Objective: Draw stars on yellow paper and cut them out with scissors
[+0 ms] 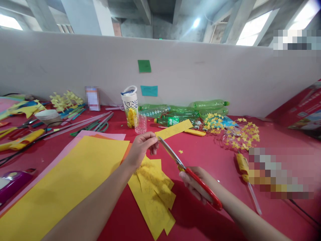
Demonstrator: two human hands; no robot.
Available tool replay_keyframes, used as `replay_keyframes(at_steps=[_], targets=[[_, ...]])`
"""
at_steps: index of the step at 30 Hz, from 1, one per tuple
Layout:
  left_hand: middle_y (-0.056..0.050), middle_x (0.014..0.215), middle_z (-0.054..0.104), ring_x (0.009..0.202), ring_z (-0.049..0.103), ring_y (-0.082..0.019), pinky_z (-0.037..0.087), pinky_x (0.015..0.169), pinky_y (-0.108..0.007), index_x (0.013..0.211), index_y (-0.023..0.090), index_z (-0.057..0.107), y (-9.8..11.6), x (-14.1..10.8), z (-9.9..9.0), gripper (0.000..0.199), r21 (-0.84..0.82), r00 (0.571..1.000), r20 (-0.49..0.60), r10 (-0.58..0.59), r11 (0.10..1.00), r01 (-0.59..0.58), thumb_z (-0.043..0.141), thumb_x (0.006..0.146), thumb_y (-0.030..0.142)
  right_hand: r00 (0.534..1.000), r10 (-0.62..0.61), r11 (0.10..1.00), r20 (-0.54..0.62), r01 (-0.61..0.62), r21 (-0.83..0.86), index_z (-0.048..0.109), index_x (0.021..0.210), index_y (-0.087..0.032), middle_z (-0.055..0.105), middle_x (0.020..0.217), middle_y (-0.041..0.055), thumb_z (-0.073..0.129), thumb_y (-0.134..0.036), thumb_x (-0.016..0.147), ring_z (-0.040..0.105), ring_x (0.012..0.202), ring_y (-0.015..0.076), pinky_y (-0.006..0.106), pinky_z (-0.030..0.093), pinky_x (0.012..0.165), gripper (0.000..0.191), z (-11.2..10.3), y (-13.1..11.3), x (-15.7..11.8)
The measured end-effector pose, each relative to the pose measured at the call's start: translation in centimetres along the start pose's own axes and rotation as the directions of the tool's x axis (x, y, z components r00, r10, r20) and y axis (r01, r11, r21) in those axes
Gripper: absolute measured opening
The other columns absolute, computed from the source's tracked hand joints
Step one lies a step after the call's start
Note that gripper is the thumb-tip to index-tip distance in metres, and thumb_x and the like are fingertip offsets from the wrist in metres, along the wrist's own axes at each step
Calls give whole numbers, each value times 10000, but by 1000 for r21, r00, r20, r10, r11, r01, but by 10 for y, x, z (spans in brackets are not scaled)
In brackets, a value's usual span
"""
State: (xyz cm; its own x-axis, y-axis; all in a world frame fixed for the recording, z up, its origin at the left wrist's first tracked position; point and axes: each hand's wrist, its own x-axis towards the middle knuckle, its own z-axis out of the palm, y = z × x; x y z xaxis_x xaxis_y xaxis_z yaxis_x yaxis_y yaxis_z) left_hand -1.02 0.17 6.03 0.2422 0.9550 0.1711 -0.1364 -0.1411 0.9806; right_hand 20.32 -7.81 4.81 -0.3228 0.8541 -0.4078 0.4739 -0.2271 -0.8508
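My left hand [144, 149] pinches one end of a yellow paper strip [175, 130], which sticks out to the right above the table. My right hand [198, 184] is closed around the red handles of a pair of scissors [175, 157]. The scissor tips meet the strip right beside my left fingertips; whether the blades are parted there is hard to see. Below my hands lies a pile of yellow paper pieces [155, 197] with star outlines drawn on them. A small cut-out yellow star [181, 152] rests on the red table just right of the blades.
Large yellow sheets [75, 180] over pink and orange ones cover the left. Green plastic bottles [210, 104], a white cup [129, 107] and a clear bottle piece [140, 124] stand or lie at the back. Star clusters [242, 134] and a yellow glue gun [242, 165] are at right.
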Motion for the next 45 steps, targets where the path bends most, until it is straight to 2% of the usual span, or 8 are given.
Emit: replay_keyframes(at_steps=[12, 20, 29, 34, 45], targets=[[12, 549, 562, 457, 510, -91, 399, 465, -220, 620, 162, 567, 1, -3, 2, 215, 54, 999, 41, 29, 998, -31, 514, 814, 239, 995, -100, 995, 31, 99, 21, 456, 690, -177, 427, 417, -70, 410, -609, 833, 365, 307, 50, 155, 296, 323, 457, -1, -1, -2], [19, 522, 549, 439, 498, -92, 390, 456, -224, 615, 161, 562, 1, -5, 5, 222, 55, 998, 55, 24, 998, -27, 523, 814, 251, 994, -102, 994, 38, 101, 31, 465, 690, -176, 426, 430, -70, 411, -594, 839, 387, 322, 55, 151, 324, 330, 447, 1, -2, -2], [15, 547, 546, 455, 494, -85, 374, 451, -217, 620, 156, 556, -4, -7, 9, 249, 25, 998, 49, 27, 999, -29, 516, 840, 265, 997, -73, 991, 15, 71, 111, 464, 692, -174, 418, 363, -85, 379, -606, 845, 321, 253, 39, 131, 270, 281, 466, 8, 1, 0], [20, 549, 541, 458, 492, -84, 375, 458, -217, 619, 157, 552, -5, -7, 10, 254, 15, 999, 47, 22, 1000, -23, 512, 847, 261, 1000, -17, 991, 14, 15, 133, 451, 688, -181, 431, 359, -83, 388, -642, 822, 329, 231, 45, 130, 260, 252, 485, 10, 3, 0], [16, 550, 546, 453, 495, -87, 372, 455, -220, 635, 151, 567, -7, -6, 10, 248, -38, 998, 57, 6, 999, -3, 517, 853, 258, 1000, 19, 997, 11, -20, 70, 439, 676, -184, 446, 358, -80, 385, -629, 828, 362, 227, 43, 119, 251, 258, 473, 10, 0, -1]])
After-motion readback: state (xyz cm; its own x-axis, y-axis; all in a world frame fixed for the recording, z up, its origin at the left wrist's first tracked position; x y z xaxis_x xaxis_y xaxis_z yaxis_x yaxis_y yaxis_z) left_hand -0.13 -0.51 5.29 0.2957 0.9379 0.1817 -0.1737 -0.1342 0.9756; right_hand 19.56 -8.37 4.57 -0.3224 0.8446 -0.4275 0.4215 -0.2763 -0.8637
